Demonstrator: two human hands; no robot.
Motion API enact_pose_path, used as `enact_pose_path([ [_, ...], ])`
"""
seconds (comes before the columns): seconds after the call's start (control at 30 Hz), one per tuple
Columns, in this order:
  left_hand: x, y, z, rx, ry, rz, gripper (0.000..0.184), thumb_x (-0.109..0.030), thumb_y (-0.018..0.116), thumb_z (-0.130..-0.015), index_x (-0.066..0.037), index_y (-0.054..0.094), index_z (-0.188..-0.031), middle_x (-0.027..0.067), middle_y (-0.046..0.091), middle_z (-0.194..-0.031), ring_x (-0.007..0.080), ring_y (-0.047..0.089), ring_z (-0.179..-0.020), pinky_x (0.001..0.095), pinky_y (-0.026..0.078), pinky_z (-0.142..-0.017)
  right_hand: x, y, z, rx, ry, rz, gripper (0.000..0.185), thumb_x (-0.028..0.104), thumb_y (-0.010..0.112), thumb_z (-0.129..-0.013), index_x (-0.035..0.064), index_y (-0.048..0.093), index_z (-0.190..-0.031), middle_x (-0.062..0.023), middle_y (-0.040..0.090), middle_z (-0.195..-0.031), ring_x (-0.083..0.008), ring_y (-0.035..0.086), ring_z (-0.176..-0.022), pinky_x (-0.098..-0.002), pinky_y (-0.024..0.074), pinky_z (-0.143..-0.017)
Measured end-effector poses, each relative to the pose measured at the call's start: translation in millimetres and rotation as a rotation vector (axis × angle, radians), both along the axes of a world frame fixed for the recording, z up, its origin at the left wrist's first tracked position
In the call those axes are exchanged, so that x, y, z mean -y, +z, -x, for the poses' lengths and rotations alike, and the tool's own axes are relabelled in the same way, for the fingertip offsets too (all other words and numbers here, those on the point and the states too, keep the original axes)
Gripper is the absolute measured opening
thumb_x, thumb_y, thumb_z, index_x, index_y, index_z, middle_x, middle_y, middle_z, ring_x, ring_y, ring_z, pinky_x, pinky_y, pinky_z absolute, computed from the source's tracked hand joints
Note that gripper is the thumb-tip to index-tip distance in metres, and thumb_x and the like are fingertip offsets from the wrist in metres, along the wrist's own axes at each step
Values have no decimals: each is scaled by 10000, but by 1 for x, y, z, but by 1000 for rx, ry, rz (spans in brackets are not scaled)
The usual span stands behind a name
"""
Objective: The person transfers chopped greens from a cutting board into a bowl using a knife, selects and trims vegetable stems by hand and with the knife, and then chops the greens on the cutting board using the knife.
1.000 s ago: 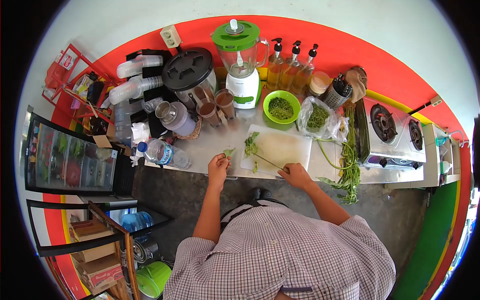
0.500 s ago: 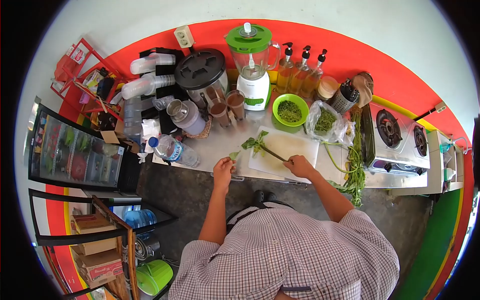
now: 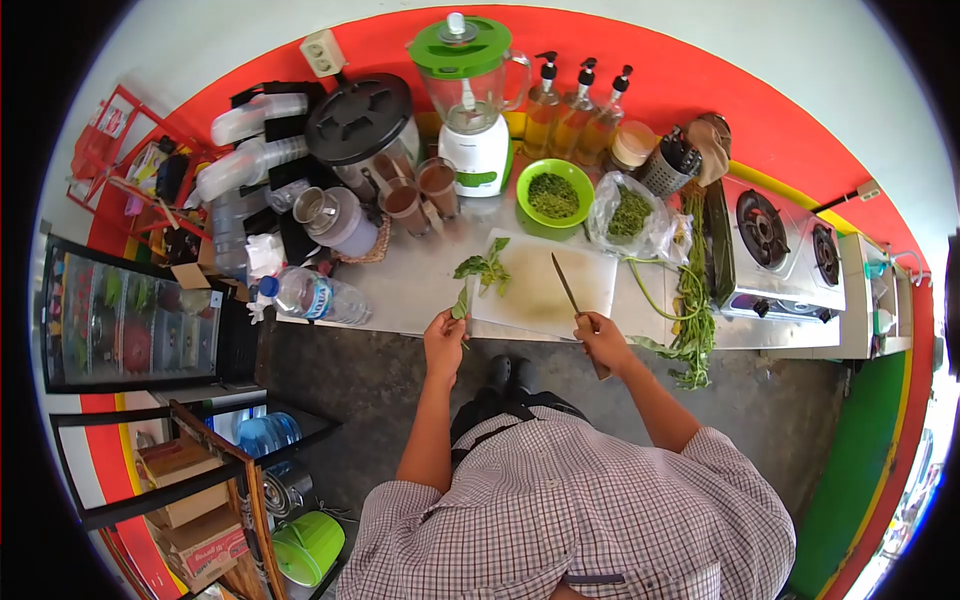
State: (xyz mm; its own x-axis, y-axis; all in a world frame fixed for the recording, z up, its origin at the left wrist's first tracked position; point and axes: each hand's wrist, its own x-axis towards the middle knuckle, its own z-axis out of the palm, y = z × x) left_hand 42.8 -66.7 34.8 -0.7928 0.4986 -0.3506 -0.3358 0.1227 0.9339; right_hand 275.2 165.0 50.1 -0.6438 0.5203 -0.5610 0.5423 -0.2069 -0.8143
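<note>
My right hand [image 3: 604, 347] grips a knife [image 3: 565, 281] by its brown handle, the blade pointing up over the white cutting board [image 3: 545, 309]. Beyond the board's near left corner, my left hand [image 3: 444, 346] pinches a green leaf [image 3: 460, 304], its stem hanging below the fingers. A small heap of leafy greens [image 3: 487, 266] lies on the left part of the board, apart from the blade. Behind the board stands a green bowl [image 3: 553, 197] of chopped greens. Right of that bowl is a clear plastic bag [image 3: 630, 212] with more chopped greens.
Long green stalks [image 3: 692, 320] hang over the counter's front edge, left of a gas stove [image 3: 770, 240]. A blender [image 3: 474, 150], pump bottles [image 3: 570, 120] and brown-filled cups [image 3: 405, 207] stand along the back. A water bottle [image 3: 318, 297] lies at the left.
The knife has swung away from the leafy heap and now points up the board. My left hand still holds a leaf. The whole view has shifted slightly.
</note>
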Motion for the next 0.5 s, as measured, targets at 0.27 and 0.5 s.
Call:
enact_pose_path([
  [0.27, -64, -16, -39, -189, -321, 113, 298, -47, 619, -965, 11, 669, -1253, 85, 740, -1000, 130, 674, -794, 284, 525, -728, 24, -33, -56, 24, 13, -395, 484, 156, 689, -890, 64, 506, -1328, -240, 662, -1126, -400, 650, -1048, -436, 508, -912],
  [0.5, -126, -16, -48, -507, -388, 143, 257, -57, 648, -948, 20, 700, -1187, 150, 745, -960, 187, 692, -792, 315, 534, -741, 9, -19, -47, -14, 25, -372, 450, 145, 694, -892, 49, 515, -1293, -211, 677, -1071, -347, 669, -983, -409, 514, -878],
])
